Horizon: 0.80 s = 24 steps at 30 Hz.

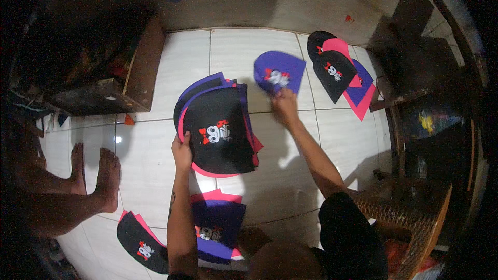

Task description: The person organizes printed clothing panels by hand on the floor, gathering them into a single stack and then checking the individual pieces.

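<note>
A thick stack of half-round felt-like pieces (218, 150) is held in my left hand (181, 154), which grips its left edge with the thumb on top. The top piece is black with a white skeleton cartoon and a red bow; pink and purple layers show around its edges. To the right, my right hand (284, 108) pinches the lower edge of one purple piece (268, 62) with a similar print, slightly blurred. Whether that piece touches the floor I cannot tell.
Black, pink and purple pieces (332, 80) overlap in a loose pile at the far right. Near me lie a purple pile (223, 212) and a black-topped pile (136, 233). Another person's bare feet (108, 181) are at left. A wooden cabinet (140, 67) stands at far left.
</note>
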Each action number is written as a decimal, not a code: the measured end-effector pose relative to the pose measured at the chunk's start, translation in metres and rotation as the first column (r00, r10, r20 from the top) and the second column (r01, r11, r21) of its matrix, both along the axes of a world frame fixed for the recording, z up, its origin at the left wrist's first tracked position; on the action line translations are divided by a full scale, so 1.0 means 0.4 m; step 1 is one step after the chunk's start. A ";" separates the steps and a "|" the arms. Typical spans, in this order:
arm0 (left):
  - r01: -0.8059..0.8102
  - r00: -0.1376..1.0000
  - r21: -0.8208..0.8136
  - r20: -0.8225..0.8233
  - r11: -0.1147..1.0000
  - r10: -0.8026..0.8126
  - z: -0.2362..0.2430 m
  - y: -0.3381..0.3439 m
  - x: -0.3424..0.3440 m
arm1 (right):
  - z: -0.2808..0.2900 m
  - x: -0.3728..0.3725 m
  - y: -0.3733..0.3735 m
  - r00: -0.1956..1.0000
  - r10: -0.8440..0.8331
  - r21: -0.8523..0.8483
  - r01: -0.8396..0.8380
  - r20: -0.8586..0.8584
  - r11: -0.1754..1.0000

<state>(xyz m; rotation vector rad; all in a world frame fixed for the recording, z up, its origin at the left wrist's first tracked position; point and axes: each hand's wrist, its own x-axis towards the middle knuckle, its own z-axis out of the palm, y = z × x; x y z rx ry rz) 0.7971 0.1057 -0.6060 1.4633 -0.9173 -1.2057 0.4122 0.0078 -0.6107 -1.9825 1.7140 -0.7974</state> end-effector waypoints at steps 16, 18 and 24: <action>0.013 0.992 -0.087 0.124 0.996 -0.003 0.016 -0.009 -0.001 | -0.003 -0.323 -0.039 0.592 -0.477 -0.299 0.377 -0.650 0.876; -0.034 0.980 -0.066 0.193 0.997 0.046 0.047 0.007 0.019 | 0.025 -0.111 0.033 0.873 -0.353 -0.353 0.231 -0.336 0.907; 0.095 0.990 0.015 -0.104 0.995 -0.093 0.057 -0.089 -0.054 | 0.106 0.273 0.342 0.983 0.183 -0.031 -0.184 -0.007 0.983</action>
